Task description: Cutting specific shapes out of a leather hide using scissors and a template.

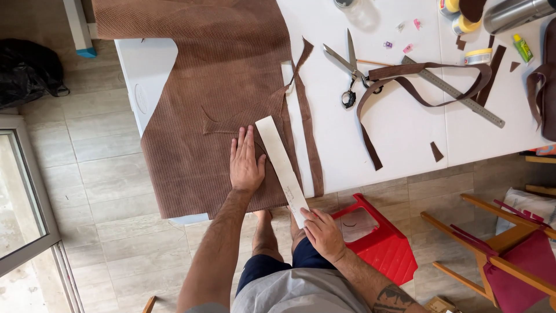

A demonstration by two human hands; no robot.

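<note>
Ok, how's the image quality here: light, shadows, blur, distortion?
Head view: even daylight, soft shadows under the left hand and scissors; mild glare on the white table; the fabric, paper strip and right hand are sharp; wide-angle bending at the edges.

One scissors (351,69), one ruler (454,93), two hands (245,162).

A white table (399,133) is pretty much taken over by brown corduroy fabric (220,75), spread flat under the left hand (245,163). Just right of that hand a pale paper strip (280,159) is laid across the cloth. Further right, scissors (351,66), a metal ruler (454,93) and a brown strap (405,81) are scattered on bare tabletop.
</note>
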